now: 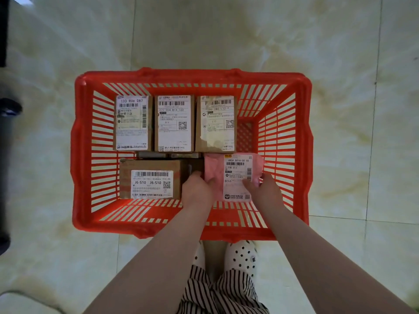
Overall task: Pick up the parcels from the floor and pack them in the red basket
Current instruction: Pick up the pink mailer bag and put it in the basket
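- Head view: red basket (79,141) on pale floor (226,37), holding four cardboard boxes (174,123) and a pink parcel (233,177) at its near right.
- Left hand (197,189): arm reaching down, fingers curled on the parcel's left edge.
- Right hand (264,189): fingers pinching its right edge.

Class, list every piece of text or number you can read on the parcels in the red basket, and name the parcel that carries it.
"133 R06 DA7": far-left box
"020-054-B14-160", "B14": far-middle box
"280-280-L12", "L12": far-right box
"J6-S10 J6-S10": near box
"685A B016-00 02", "B016": pink parcel, held by left hand and right hand
All smaller print, barcodes and QR codes: too blurred to read.
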Motion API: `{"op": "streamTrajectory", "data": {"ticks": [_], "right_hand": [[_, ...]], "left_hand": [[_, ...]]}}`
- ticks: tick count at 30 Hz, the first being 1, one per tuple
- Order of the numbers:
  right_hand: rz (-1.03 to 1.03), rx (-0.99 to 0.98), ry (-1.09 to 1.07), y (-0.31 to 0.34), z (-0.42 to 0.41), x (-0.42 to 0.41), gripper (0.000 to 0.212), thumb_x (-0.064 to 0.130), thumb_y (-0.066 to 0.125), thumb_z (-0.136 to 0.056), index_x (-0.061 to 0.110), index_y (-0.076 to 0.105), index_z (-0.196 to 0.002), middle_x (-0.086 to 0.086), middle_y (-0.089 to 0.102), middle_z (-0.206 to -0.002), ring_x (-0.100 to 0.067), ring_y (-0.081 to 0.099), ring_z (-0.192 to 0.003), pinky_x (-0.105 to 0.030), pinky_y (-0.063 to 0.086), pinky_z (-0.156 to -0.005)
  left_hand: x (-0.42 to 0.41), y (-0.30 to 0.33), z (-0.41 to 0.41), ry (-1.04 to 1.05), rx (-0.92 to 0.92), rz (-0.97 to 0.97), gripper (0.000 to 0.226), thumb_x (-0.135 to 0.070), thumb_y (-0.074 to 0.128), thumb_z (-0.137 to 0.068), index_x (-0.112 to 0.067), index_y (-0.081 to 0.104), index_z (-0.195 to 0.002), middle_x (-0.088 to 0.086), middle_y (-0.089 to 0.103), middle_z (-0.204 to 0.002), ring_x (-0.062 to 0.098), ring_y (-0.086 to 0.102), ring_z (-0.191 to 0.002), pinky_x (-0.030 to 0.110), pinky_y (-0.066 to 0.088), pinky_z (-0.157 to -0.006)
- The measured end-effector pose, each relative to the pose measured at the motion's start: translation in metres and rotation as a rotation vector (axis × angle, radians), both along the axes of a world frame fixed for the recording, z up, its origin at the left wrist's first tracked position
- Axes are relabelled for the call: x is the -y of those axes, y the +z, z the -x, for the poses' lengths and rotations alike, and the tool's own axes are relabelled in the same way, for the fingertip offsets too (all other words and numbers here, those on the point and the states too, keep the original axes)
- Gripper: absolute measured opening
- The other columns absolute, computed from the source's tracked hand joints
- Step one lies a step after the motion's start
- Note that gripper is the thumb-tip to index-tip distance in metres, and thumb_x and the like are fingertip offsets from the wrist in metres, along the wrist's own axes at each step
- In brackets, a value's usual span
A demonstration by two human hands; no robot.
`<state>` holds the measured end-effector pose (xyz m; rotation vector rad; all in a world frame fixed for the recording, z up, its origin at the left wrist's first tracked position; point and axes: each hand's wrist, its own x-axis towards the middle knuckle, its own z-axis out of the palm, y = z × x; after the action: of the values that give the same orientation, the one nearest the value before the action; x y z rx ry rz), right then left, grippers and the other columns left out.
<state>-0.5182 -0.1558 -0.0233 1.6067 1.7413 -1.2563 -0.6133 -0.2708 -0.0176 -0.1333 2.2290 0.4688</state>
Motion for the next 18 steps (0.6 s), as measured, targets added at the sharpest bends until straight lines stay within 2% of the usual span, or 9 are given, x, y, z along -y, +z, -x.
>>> {"op": "streamTrajectory", "data": {"ticks": [3,5,9,10,13,15,18], "right_hand": [[0.000,0.016,-0.005,0.013,0.001,0.001,0.053,0.035,0.059,-0.093,0.007,0.045,-0.136,-0.011,0.057,-0.136,-0.027,0.062,-0.113,-0.021,0.041,-0.063],[0.003,0.026,-0.011,0.023,0.001,0.004,0.053,0.035,0.058,-0.094,0.008,0.045,-0.137,-0.010,0.056,-0.137,-0.027,0.059,-0.117,-0.021,0.040,-0.068],[0.035,-0.015,-0.016,0.044,0.000,0.013,0.050,0.035,0.059,-0.093,0.009,0.048,-0.134,-0.009,0.060,-0.132,-0.025,0.062,-0.112,-0.022,0.042,-0.069],[0.039,-0.031,-0.029,0.053,0.000,0.013,0.050,0.035,0.060,-0.093,0.009,0.049,-0.134,-0.008,0.061,-0.131,-0.025,0.062,-0.112,-0.023,0.042,-0.073],[0.052,-0.088,-0.070,0.089,-0.005,0.014,0.050,0.035,0.058,-0.093,0.010,0.050,-0.135,-0.007,0.062,-0.129,-0.024,0.061,-0.112,-0.027,0.040,-0.080],[0.053,-0.140,-0.131,0.119,-0.013,0.015,0.048,0.035,0.060,-0.092,0.011,0.053,-0.133,-0.006,0.065,-0.125,-0.022,0.063,-0.105,-0.028,0.044,-0.080],[0.060,-0.228,-0.281,0.170,-0.033,0.012,0.039,0.030,0.065,-0.089,0.010,0.061,-0.122,-0.006,0.070,-0.110,-0.020,0.066,-0.093,-0.033,0.051,-0.083]], "left_hand": [[0.000,0.006,-0.001,0.019,0.026,-0.008,0.035,-0.035,0.057,-0.091,-0.009,0.062,-0.113,0.013,0.068,-0.113,0.032,0.063,-0.106,0.028,0.041,-0.075],[0.000,0.013,-0.004,0.022,0.033,-0.012,0.038,-0.035,0.058,-0.091,-0.010,0.060,-0.119,0.012,0.066,-0.118,0.032,0.062,-0.109,0.028,0.040,-0.078],[0.001,0.036,-0.016,0.005,0.026,-0.039,0.042,-0.040,0.057,-0.091,-0.011,0.058,-0.121,0.007,0.067,-0.117,0.028,0.064,-0.106,0.028,0.045,-0.079],[0.001,0.045,-0.018,0.012,0.020,-0.055,0.041,-0.040,0.057,-0.091,-0.010,0.058,-0.119,0.007,0.067,-0.115,0.028,0.064,-0.104,0.028,0.045,-0.078],[-0.002,0.084,-0.025,0.067,0.047,-0.094,0.040,-0.037,0.057,-0.092,-0.008,0.059,-0.118,0.009,0.068,-0.115,0.027,0.063,-0.104,0.026,0.043,-0.079],[-0.006,0.115,-0.031,0.088,0.062,-0.118,0.043,-0.036,0.058,-0.092,-0.006,0.058,-0.123,0.009,0.066,-0.118,0.026,0.061,-0.108,0.025,0.040,-0.080],[-0.016,0.170,-0.041,0.111,0.111,-0.208,0.043,-0.035,0.057,-0.093,-0.007,0.057,-0.125,0.008,0.065,-0.119,0.022,0.061,-0.103,0.028,0.045,-0.085]]}}
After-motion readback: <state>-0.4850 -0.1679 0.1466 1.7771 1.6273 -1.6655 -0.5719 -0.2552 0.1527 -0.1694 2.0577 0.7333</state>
